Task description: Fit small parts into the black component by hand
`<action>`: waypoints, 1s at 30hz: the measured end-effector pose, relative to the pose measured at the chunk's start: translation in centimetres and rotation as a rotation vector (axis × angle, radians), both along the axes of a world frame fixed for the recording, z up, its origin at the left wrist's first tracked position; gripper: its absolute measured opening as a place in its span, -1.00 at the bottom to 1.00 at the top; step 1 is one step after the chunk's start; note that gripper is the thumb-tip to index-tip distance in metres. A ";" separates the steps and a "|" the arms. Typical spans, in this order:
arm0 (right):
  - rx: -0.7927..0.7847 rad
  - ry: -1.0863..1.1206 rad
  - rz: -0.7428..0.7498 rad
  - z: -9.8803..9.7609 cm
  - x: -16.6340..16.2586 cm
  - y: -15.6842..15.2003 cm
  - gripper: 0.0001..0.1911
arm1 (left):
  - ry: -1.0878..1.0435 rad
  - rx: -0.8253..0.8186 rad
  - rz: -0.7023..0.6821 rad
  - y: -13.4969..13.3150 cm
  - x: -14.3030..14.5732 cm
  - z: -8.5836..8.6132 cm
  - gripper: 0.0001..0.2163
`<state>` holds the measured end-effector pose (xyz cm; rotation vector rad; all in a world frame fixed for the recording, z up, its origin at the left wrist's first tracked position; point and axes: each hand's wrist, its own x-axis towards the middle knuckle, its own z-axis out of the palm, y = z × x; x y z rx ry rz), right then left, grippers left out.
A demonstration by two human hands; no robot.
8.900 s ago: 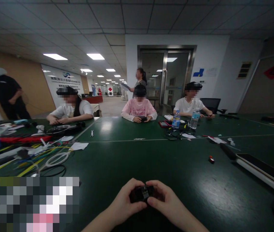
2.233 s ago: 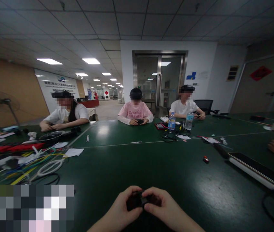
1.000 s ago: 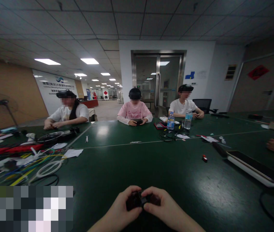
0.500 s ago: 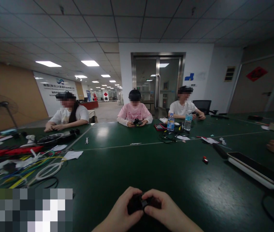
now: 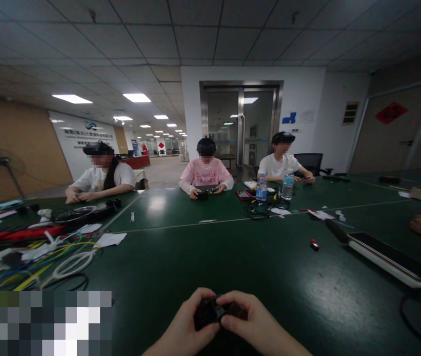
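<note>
While the small black part is lying crosswise, the left hand is gripping one end, the right hand pinching the other.

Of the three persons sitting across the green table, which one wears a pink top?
The middle person; the left person and the right person wear white.
</note>
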<state>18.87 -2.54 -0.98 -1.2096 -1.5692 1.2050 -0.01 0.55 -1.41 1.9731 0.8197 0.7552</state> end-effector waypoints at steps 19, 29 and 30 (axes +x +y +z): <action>0.021 -0.055 -0.021 0.3 0.0 0.0 -0.69 | 0.002 -0.014 0.001 0.2 0.2 0.0 -0.63; 0.021 -0.021 0.008 -0.1 0.0 0.0 -0.69 | -0.010 -0.031 -0.005 0.1 0.1 0.2 -0.62; 0.018 -0.018 0.010 -0.1 0.0 0.0 -0.69 | -0.007 -0.030 -0.002 0.1 0.1 0.2 -0.62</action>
